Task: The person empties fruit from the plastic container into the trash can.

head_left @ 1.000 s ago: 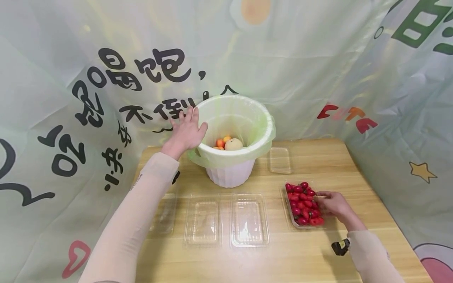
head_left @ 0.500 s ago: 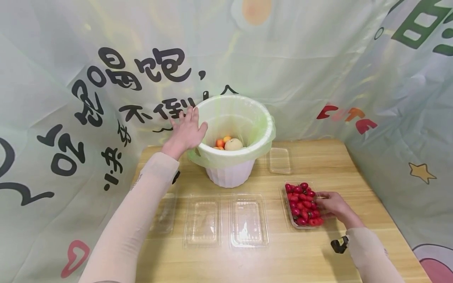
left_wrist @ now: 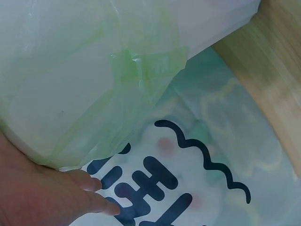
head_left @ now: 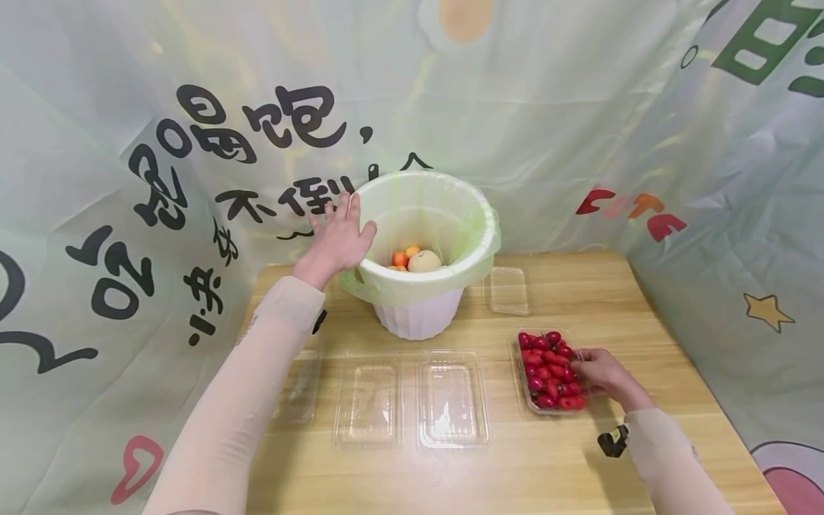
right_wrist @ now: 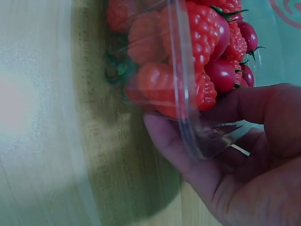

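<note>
In the head view my left hand (head_left: 339, 239) rests with spread fingers on the left rim of a white bucket (head_left: 418, 315) lined with a thin green plastic bag (head_left: 473, 263). Seen from the left wrist, that hand (left_wrist: 61, 193) touches the bag-covered rim. Several fruits (head_left: 425, 262), pale and orange, lie inside the bucket. Over on the right, my right hand (head_left: 605, 375) grips the side of a clear plastic box (right_wrist: 186, 89) filled with cherry tomatoes (right_wrist: 221, 75) and bumpy, raspberry-like red fruits (right_wrist: 204, 35). Its fingers curl around the box wall in the right wrist view.
Clear plastic trays or lids lie on the wooden table (head_left: 412, 486): one at front centre (head_left: 454, 400), one to its left (head_left: 369, 404), one partly behind the left arm (head_left: 302, 386), and one behind (head_left: 507, 291), right of the bucket. Printed cloth (head_left: 547, 143) surrounds the table.
My right wrist has shifted slightly left and away, still gripping the box. The left hand and the bucket look unchanged.
</note>
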{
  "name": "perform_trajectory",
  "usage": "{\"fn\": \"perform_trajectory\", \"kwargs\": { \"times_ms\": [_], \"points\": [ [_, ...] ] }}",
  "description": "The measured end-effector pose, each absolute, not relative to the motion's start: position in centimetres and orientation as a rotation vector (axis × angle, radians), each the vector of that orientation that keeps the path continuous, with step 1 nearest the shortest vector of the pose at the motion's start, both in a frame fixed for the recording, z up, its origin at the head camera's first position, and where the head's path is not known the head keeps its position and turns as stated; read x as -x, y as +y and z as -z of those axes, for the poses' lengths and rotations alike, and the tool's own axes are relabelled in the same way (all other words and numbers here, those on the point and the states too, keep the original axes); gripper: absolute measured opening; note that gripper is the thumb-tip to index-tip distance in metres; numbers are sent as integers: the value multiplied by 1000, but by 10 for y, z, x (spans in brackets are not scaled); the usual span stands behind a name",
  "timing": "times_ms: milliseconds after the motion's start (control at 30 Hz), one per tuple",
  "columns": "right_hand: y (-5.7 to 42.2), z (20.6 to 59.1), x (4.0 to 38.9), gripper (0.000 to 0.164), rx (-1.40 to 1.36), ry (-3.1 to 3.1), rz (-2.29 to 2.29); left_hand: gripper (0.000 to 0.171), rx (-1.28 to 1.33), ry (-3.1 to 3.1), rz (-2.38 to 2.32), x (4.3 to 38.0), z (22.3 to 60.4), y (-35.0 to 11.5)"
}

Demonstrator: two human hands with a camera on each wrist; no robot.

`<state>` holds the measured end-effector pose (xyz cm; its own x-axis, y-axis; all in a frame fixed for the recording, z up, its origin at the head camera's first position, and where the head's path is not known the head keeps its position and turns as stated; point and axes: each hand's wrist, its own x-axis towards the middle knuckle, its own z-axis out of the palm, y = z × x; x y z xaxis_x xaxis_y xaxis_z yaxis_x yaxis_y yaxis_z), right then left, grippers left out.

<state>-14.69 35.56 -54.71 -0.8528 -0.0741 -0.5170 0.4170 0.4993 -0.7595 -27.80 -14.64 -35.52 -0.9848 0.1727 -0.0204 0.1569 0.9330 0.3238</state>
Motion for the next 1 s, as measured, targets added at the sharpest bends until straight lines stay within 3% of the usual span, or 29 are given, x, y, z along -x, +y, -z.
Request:
{"fn": "perform_trajectory", "kwargs": {
  "times_ms": [167, 500, 1000],
  "points": [
    [360, 546, 144, 38, -253, 2202, 1402, 79, -260, 3037, -521, 276, 354, -145],
    [367, 545, 143, 31, -227, 2137, 1477, 78, -250, 3038, -501, 276, 354, -146],
    [365, 511, 152, 47, -248, 2223, 1424, 79, -238, 3042, -519, 275, 354, -145]
  ]
}}
